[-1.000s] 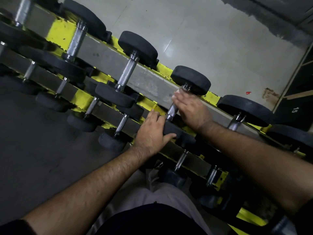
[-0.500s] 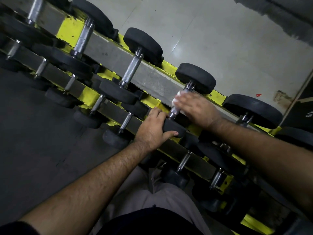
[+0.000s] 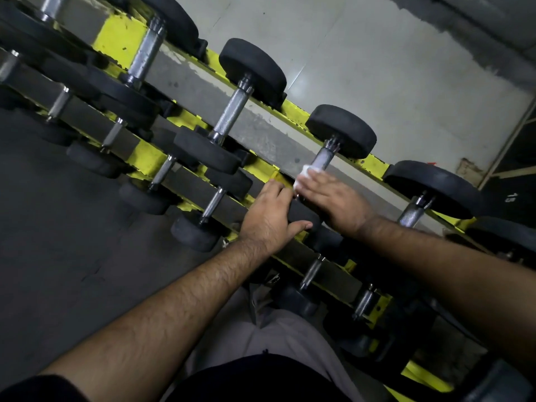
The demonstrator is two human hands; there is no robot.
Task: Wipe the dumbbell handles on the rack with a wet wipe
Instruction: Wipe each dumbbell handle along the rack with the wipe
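Note:
A black dumbbell with a knurled steel handle (image 3: 324,159) lies across the top tier of the yellow and grey rack (image 3: 255,132). My right hand (image 3: 333,203) wraps the lower part of that handle with a white wet wipe (image 3: 304,175) bunched under its fingers. My left hand (image 3: 271,220) grips the near black head (image 3: 303,214) of the same dumbbell, thumb along its front. The far head (image 3: 342,130) sits beyond the rail.
More dumbbells fill the top tier to the left (image 3: 232,114) and right (image 3: 417,204), and smaller ones line the lower tier (image 3: 211,204). Pale tiled floor (image 3: 377,68) lies behind the rack, dark mat (image 3: 58,227) in front. My knees are close under the rack.
My right hand with the wipe has slid down the handle toward the near head, baring more steel near the far head. The left hand stays on the near head. The camera has shifted slightly.

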